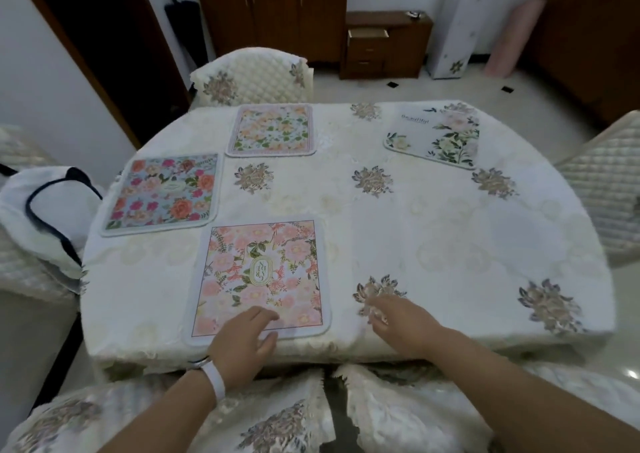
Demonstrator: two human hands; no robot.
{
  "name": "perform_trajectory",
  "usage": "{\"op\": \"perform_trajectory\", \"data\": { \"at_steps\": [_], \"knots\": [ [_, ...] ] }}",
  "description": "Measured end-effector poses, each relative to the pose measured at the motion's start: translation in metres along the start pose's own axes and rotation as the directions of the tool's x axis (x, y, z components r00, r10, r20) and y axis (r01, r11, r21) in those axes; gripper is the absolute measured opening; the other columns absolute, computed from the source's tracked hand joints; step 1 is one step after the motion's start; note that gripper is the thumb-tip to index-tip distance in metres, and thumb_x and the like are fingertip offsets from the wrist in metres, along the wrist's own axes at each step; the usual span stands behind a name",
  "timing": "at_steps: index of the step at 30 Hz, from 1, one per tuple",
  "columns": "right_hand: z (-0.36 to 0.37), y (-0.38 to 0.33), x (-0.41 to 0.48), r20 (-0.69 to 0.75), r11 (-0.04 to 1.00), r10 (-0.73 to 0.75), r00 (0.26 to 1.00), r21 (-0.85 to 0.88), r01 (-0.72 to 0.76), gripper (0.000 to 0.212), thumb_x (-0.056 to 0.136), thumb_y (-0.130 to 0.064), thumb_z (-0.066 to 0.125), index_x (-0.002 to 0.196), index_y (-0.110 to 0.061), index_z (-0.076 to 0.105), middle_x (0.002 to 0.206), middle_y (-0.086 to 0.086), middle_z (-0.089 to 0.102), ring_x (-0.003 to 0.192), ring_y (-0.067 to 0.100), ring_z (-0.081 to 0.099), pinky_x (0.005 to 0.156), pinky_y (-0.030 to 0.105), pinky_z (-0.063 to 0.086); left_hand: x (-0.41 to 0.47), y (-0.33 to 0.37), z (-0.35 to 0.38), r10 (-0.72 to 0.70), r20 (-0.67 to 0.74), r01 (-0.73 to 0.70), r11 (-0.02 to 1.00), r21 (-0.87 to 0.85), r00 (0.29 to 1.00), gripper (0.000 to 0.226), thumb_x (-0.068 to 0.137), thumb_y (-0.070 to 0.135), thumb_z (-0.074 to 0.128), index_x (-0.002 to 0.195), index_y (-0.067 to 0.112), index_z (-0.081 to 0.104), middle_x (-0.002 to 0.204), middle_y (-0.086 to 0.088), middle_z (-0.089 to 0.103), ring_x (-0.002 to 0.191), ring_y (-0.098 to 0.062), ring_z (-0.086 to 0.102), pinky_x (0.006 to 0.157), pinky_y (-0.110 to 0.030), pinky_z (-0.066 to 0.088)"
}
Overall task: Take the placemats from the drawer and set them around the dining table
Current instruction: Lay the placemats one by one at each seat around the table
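Observation:
Several floral placemats lie flat on the dining table, which has a cream cloth. A pink one is at the near edge, a blue one with red roses at the left, a peach one at the far side and a white one with green leaves at the far right. My left hand rests with spread fingers on the near edge of the pink placemat. My right hand hovers just right of that mat over the bare cloth, fingers apart, holding nothing.
Quilted chairs stand at the far side, the right and close below me. A white bag sits on a seat at the left. A brown cabinet against the back wall has its top drawer open.

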State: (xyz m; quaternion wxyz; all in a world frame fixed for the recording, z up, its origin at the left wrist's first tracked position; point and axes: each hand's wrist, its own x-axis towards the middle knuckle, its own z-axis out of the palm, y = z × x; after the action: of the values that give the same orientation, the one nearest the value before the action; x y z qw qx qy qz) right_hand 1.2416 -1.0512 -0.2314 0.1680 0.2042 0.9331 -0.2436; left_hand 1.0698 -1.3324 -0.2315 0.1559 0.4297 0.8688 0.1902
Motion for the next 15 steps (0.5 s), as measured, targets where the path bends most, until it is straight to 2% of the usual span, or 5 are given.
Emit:
{"op": "perform_trajectory", "data": {
  "at_steps": [6,10,15],
  "knots": [
    [-0.043,0.062,-0.039,-0.077,0.998,-0.057,0.995,-0.035,0.054,0.05,0.097,-0.046,0.039,0.145,-0.031,0.042,0.146,-0.008,0.048,0.131,0.015,0.045,0.102,0.033,0.039,0.021,0.093,0.012,-0.011,-0.082,0.008,0.999,-0.046,0.997,0.032,0.097,0.032,0.052,0.128,0.024,0.058,0.128,0.01,0.057,0.118,-0.011,0.051,0.097,-0.025,0.039],
    [-0.072,0.118,-0.069,-0.16,0.993,-0.111,0.981,-0.051,0.105,0.048,0.097,-0.045,0.038,0.142,-0.03,0.044,0.142,-0.01,0.05,0.127,0.014,0.047,0.099,0.031,0.041,0.036,0.164,0.029,0.076,-0.04,-0.075,0.997,0.025,0.996,0.042,0.095,0.04,0.052,0.136,0.027,0.052,0.136,0.012,0.052,0.124,-0.01,0.047,0.102,-0.026,0.037],
    [-0.101,0.183,-0.098,-0.212,0.988,-0.148,0.966,-0.075,0.135,0.048,0.096,-0.045,0.039,0.14,-0.029,0.045,0.137,-0.009,0.052,0.124,0.014,0.047,0.096,0.034,0.043,0.059,0.24,0.048,0.192,-0.048,-0.182,0.971,0.153,0.98,0.042,0.087,0.041,0.061,0.125,0.024,0.064,0.126,0.006,0.063,0.114,-0.015,0.06,0.095,-0.03,0.047]
  ]
}}
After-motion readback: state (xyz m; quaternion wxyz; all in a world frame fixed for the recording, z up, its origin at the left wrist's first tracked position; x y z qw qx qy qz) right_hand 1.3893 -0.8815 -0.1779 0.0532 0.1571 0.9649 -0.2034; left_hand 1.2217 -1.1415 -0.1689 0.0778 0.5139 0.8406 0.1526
